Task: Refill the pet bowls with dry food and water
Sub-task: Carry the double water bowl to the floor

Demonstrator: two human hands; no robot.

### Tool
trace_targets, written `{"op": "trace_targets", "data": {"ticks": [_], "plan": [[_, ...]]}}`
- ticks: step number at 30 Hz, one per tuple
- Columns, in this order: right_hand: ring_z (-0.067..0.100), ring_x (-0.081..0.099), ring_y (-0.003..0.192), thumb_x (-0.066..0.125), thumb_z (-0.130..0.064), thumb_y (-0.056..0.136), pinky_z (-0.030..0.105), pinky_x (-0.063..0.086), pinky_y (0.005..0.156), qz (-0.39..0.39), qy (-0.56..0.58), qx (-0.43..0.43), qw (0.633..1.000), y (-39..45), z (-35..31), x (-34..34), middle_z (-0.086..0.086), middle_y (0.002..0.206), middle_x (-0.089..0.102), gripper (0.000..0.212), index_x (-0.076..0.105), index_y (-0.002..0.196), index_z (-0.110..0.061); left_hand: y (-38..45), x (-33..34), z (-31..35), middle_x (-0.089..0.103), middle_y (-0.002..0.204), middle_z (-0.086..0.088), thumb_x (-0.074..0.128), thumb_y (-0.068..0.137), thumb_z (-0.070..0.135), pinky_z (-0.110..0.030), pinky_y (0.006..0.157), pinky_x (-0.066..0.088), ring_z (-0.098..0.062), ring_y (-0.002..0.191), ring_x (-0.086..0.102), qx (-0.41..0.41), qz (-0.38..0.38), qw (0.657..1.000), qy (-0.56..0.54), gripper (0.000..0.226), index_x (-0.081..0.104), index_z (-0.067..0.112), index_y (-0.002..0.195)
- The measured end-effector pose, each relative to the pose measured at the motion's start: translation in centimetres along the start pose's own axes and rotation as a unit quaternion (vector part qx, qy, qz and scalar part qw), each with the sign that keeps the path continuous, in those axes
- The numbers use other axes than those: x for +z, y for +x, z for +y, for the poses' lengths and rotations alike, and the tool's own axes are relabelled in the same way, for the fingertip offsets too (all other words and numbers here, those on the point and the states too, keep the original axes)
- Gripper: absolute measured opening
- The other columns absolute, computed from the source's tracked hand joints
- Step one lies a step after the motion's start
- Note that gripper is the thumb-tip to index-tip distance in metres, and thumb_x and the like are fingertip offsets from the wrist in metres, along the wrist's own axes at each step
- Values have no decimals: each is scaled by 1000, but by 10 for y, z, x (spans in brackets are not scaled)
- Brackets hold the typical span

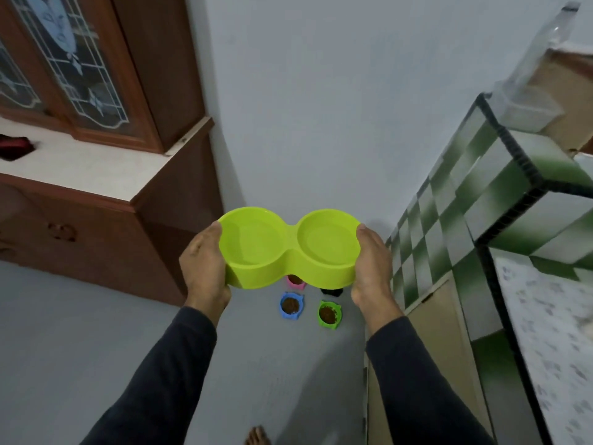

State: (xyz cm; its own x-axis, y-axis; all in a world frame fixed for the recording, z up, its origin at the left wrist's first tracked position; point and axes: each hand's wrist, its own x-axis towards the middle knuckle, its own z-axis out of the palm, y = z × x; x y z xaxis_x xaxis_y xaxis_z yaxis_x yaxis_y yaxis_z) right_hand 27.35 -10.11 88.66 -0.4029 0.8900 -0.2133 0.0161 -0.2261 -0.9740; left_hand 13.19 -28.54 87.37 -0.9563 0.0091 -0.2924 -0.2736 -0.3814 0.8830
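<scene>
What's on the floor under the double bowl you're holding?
Below the double bowl sit a blue bowl and a green bowl, both holding kibble. A pink bowl and a black one are partly covered; the black one's contents can't be seen.

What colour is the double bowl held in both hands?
Lime green, plain and unpatterned; the double bowl shows clearly in the head view, the only one.

A lime-green double bowl (288, 248) sits between dark charcoal sleeves (167, 374); below it on the pale grey floor (96, 332) are blue (291, 305), green (329, 314) and pink (296, 281) bowls; reddish-brown cabinet (154, 194) left, green-and-white checkered tiles (449, 213) right
</scene>
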Motion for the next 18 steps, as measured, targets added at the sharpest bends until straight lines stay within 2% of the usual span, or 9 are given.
{"op": "trace_targets", "data": {"ticks": [2,4,6,9,13,18], "plan": [[7,62,105,58,-32,100,30,48,90,-2,-5,-2,1000,21,3,20,-22,102,68,16,70,90,-36,23,8,1,75,100,-1,73,94,27,-57,103,53,-22,100,68,2,0,1000,1,9,77,19,93],[6,63,103,59,-32,99,31,48,92,-3,-7,-2,1000,42,5,38,-24,94,70,19,71,85,-37,45,16,-2,76,97,2,73,95,27,-56,103,54,-21,100,69,5,8,1000,4,9,77,20,91],[1,62,99,58,-33,99,27,47,87,-13,-15,-3,1000,61,7,55,-29,88,70,21,71,83,-40,66,22,-4,78,95,4,72,96,27,-56,102,55,-21,100,71,10,16,1000,5,9,77,21,92],[-4,60,96,57,-32,100,20,44,78,-27,-18,-3,999,93,11,79,-34,84,69,22,70,84,-40,98,34,-11,78,108,-5,72,96,27,-58,101,54,-30,112,71,9,28,1000,3,10,78,19,99],[-1,62,96,56,-30,101,26,47,86,-46,-33,-7,998,139,19,107,-26,89,71,20,70,87,-36,137,52,-23,78,108,-1,70,97,23,-47,100,57,-24,110,72,26,43,999,4,9,78,23,95],[16,62,113,54,-32,103,38,48,102,-75,-30,-16,997,198,30,136,-10,113,70,17,71,108,-29,183,79,-41,78,102,3,65,100,20,-31,84,56,-12,96,71,49,44,998,12,13,78,23,97]]}}
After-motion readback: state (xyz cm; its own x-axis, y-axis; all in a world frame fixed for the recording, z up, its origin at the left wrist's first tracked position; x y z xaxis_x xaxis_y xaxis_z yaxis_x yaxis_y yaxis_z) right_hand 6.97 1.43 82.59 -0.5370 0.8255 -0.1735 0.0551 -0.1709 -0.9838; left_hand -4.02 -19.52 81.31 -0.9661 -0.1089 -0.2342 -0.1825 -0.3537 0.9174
